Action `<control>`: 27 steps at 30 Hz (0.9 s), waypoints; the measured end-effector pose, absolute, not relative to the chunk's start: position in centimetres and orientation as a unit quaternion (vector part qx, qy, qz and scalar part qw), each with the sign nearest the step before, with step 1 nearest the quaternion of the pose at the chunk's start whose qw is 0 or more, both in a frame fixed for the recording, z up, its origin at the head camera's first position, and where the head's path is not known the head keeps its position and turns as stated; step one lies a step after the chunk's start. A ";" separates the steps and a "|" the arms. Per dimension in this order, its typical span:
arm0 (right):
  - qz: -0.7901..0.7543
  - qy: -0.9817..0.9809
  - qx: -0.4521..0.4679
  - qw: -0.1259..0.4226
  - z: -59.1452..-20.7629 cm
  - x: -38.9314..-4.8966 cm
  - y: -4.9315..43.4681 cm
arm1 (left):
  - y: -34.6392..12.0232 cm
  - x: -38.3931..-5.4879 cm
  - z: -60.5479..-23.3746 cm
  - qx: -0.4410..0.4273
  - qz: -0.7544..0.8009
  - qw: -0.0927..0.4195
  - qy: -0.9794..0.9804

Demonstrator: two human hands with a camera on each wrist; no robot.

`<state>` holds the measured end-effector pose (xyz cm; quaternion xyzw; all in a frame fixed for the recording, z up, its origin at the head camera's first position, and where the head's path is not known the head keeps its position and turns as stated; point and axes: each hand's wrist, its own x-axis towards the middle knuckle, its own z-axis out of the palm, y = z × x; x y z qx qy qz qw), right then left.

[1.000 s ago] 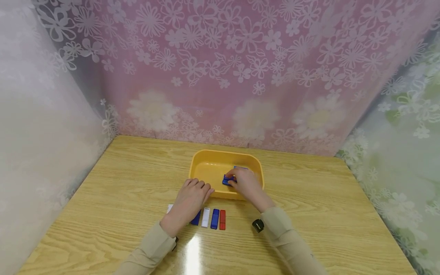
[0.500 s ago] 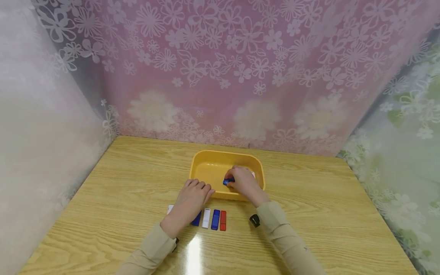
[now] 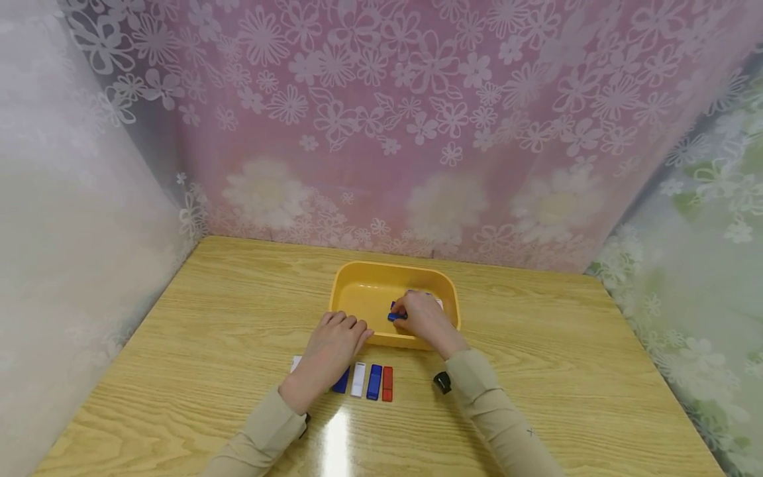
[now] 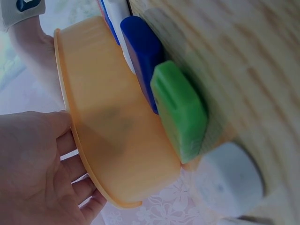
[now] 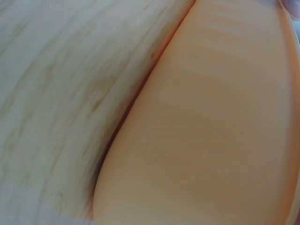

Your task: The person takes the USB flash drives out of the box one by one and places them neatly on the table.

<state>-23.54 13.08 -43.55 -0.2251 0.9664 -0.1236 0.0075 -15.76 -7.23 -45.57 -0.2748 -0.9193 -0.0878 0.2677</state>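
nudged slightly since a moment ago, nearly closed fingers of the right hand (image 3: pixel 426 319) pinch a blue stick (image 3: pixel 395 317), likely light, stiff, best held mid-length; around them, a yellow tray (image 3: pixel 390 340); leftward, the left hand (image 3: pixel 330 344) rests loosely on its rim.

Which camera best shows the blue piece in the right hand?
The head view: it looks down into the yellow tray, where the right hand pinches the blue plastic piece, partly covering it. Neither wrist view shows the piece; both look at the tray's outer wall.

Small blue piece (image 3: pixel 394 317) pinched in right hand (image 3: pixel 424 319), inside yellow bin (image 3: pixel 360 299); bin upright, round-cornered.
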 end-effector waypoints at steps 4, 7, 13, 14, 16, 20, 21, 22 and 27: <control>-0.130 0.966 -0.222 0.006 -43.6 -23.6 13.2 | -7.2 -15.7 -45.6 -0.272 -0.090 0.268 -0.920; -0.134 0.965 -0.228 -0.001 -43.7 -23.7 13.3 | -7.2 -15.7 -45.6 -0.272 -0.092 0.269 -0.919; -0.173 0.958 -0.228 -0.013 -43.3 -23.5 13.6 | -7.2 -15.7 -45.6 -0.272 -0.095 0.268 -0.919; -0.187 0.957 -0.223 -0.012 -43.2 -23.4 13.7 | -7.2 -15.7 -45.6 -0.272 -0.095 0.268 -0.919; -0.214 0.954 -0.211 -0.011 -43.0 -23.1 13.9 | -7.2 -15.7 -45.5 -0.272 -0.093 0.269 -0.919; -0.278 0.941 -0.191 -0.021 -42.6 -22.3 14.3 | -7.2 -15.8 -45.6 -0.274 -0.091 0.275 -0.917; -0.295 0.936 -0.189 -0.026 -42.5 -22.1 14.4 | -7.2 -15.8 -45.6 -0.274 -0.089 0.278 -0.916; -0.317 0.929 -0.187 -0.029 -42.4 -21.8 14.5 | -7.2 -15.8 -45.7 -0.275 -0.089 0.280 -0.915; -0.401 0.901 -0.165 -0.030 -41.9 -20.5 15.2 | -7.2 -15.9 -45.7 -0.277 -0.090 0.287 -0.912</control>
